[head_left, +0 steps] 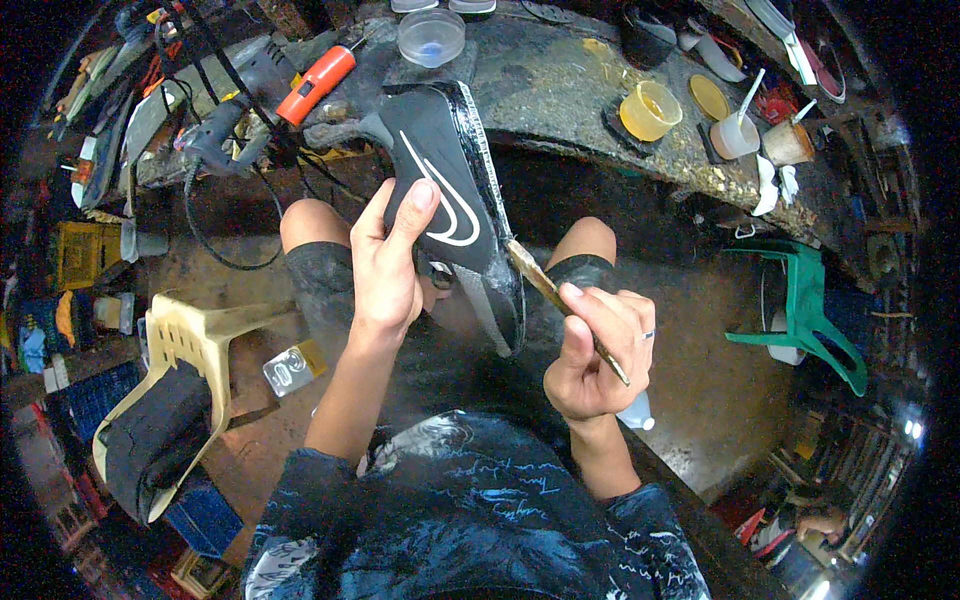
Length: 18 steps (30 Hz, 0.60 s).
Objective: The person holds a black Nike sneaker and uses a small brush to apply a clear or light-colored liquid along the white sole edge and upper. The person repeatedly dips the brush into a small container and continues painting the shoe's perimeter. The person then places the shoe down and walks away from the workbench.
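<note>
A black shoe (405, 125) with a pale outlined mark on its side stands tilted above my lap, its sole edge turned to the right. My left hand (393, 265) is closed around the shoe, the thumb pressed on its side. Between the thumb and fingers of my right hand (605, 355) is a thin wooden-handled brush (540, 278). The brush's tip touches the seam between the upper and the sole, about midway down the shoe. Part of the shoe's near end is hidden behind my left hand.
The worktable (540, 95) carries a red-orange cylindrical tool (316, 84), a clear round dish (431, 38), a tub of yellow liquid (650, 110) and a cup with a stick (735, 136). Black cables (240, 262) hang at left. A beige chair (190, 330) and a green one (810, 270) flank me.
</note>
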{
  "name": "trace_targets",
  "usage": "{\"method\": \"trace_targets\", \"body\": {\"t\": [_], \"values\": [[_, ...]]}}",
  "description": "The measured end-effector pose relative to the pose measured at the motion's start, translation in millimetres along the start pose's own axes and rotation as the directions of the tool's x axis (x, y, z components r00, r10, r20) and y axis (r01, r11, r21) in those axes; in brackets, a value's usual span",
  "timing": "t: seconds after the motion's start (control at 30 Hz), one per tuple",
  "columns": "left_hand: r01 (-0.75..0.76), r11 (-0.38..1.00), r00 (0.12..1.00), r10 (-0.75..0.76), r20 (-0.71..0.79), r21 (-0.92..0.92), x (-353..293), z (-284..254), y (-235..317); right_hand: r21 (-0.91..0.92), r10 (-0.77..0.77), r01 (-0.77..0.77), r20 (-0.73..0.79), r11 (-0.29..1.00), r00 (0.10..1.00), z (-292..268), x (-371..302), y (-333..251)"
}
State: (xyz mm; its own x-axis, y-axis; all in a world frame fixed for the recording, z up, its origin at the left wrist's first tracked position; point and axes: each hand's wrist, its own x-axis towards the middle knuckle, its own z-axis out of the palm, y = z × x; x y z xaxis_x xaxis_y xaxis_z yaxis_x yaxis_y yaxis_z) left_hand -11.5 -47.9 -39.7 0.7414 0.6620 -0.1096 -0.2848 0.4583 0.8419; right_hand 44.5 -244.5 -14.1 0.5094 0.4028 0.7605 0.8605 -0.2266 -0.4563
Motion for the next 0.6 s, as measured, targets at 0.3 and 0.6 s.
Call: {"method": "trace_targets", "body": {"t": [0.3,0.6], "values": [[-0.008,1.000,1.000,0.007,-0.017,-0.011,2,1,1,-0.012,-0.001,0.002,0.039,1.000,0.999,-20,3,-9],[-0.020,1.000,0.999,0.021,-0.030,0.021,-1,3,4,0.128,0.156,-0.145,-0.075,0.981,0.985,2,2,1]]}}
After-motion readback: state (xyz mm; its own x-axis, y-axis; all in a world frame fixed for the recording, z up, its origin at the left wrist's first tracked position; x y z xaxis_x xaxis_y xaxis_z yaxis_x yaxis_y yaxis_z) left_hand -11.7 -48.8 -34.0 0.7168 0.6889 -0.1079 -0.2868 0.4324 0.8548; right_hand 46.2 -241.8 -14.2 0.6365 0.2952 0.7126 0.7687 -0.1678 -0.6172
